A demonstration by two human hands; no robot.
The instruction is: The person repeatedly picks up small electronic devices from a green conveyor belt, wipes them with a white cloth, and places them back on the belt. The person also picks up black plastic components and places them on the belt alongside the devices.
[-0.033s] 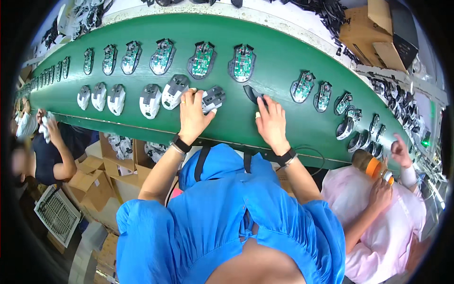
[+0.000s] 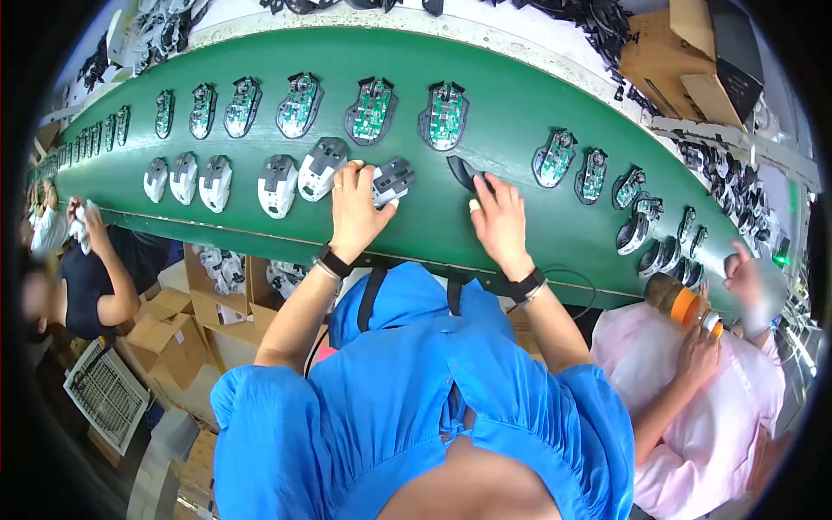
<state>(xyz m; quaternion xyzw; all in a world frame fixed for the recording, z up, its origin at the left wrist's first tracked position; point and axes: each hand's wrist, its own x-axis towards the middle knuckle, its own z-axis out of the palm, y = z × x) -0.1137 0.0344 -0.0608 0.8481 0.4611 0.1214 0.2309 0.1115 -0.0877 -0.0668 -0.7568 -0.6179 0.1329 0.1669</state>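
Observation:
My left hand [image 2: 355,208] is closed around a white and dark grey computer mouse top shell [image 2: 394,179], thumb at its near edge. To the right, my right hand [image 2: 500,217] has its fingertips at the near end of a curved black plastic piece [image 2: 463,171], which is partly covered by the fingers. Close to my left hand lies another mouse shell [image 2: 323,165], with a further white and grey shell [image 2: 277,185] to its left. Beyond my hands, mouse bases with green circuit boards [image 2: 371,111] stand in a row, one base [image 2: 445,115] right behind the black piece.
The green belt [image 2: 485,95] carries more bases and shells to both sides. Black parts and an open cardboard box [image 2: 672,56] sit on the far ledge. A co-worker in pink [image 2: 702,390] is at the right holding an orange-banded bottle [image 2: 685,305]; another person [image 2: 82,286] works at the left.
My hands stay almost in place with the shell and the black piece. At the right, the co-worker's raised hand has shifted slightly.

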